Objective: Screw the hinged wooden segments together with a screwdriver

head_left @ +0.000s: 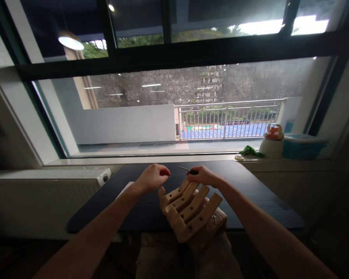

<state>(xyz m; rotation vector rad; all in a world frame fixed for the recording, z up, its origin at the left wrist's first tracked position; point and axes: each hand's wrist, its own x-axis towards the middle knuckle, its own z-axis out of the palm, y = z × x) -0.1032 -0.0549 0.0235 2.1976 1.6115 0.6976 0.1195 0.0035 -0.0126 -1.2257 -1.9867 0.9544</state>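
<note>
The right hand (204, 176) gripped the black-handled screwdriver (193, 172), its thin shaft pointing left over the dark table (258, 209)! Across to the left hand (153, 178): thumb and fingers close together, though whether they pinched anything small, I couldn't tell. And just below both hands, there was the slatted wooden piece (195, 205), tilted at the table's near edge, above the lap (155, 250), holes showing along its slats.

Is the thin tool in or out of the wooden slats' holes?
Out: the right hand holds the tool, its bare shaft clear of the slats.
</note>
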